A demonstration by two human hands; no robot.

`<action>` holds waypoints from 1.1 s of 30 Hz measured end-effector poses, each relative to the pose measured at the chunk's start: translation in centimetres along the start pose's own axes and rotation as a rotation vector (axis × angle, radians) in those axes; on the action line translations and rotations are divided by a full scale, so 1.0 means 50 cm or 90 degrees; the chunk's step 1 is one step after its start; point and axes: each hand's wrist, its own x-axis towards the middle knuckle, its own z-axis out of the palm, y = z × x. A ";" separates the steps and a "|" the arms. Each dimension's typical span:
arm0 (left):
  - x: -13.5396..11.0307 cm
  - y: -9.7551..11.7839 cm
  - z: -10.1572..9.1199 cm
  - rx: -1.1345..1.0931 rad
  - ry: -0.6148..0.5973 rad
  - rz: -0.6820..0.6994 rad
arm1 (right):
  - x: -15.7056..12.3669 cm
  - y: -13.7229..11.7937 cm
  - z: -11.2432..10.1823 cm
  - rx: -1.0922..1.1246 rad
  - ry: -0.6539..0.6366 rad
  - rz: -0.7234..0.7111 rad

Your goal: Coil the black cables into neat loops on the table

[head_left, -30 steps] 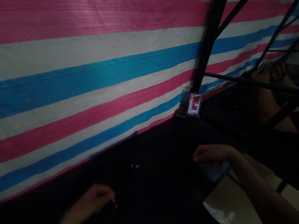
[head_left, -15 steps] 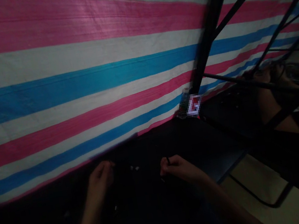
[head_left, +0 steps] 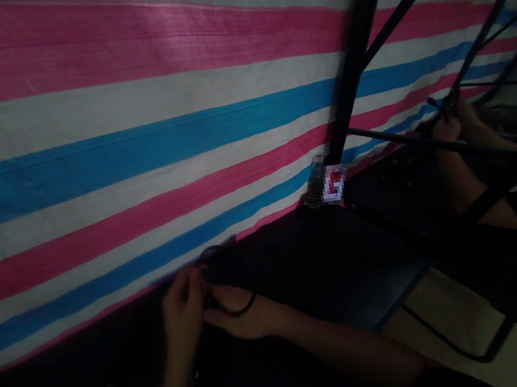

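Note:
The scene is very dark. My left hand [head_left: 183, 308] and my right hand [head_left: 242, 318] are together over a dark table [head_left: 331, 274], close to the striped sheet. Both are closed on a black cable [head_left: 233, 277] that loops in a coil between them. The left fingers pinch the loop at its left side. My right hand lies palm up under the coil with the loop over its fingers. The rest of the cable is lost in the dark.
A pink, white and blue striped sheet [head_left: 131, 142] hangs behind the table. A black metal frame [head_left: 355, 58] stands to the right. A small bottle [head_left: 319, 183] sits at the table's back. Another person's hands [head_left: 454, 121] work beyond the frame. Pale floor [head_left: 436, 335] lies lower right.
My hands have moved up and toward each other, from apart to touching. They have gathered the black cable into a loop near the sheet. The other person's hands have risen a little.

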 end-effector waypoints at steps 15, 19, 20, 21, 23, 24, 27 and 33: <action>0.044 0.042 0.050 -0.042 -0.134 0.018 | 0.007 0.101 0.137 0.404 -0.010 0.179; 0.052 0.038 0.055 -0.044 -0.183 0.019 | 0.017 0.110 0.126 0.425 0.058 0.200; 0.053 0.037 0.052 -0.032 -0.186 0.028 | 0.020 0.112 0.120 0.430 0.071 0.181; 0.054 0.035 0.049 -0.011 -0.189 0.033 | 0.022 0.114 0.111 0.440 0.086 0.159; 0.051 0.031 0.039 0.036 -0.205 0.005 | 0.028 0.120 0.089 0.462 0.138 0.122; 0.048 0.028 0.034 0.052 -0.221 -0.028 | 0.031 0.124 0.076 0.468 0.178 0.111; 0.031 0.013 0.025 0.068 -0.278 -0.094 | 0.039 0.138 0.038 0.484 0.291 0.099; 0.000 -0.037 0.019 0.034 -0.414 -0.217 | 0.035 0.136 0.002 0.457 0.348 0.080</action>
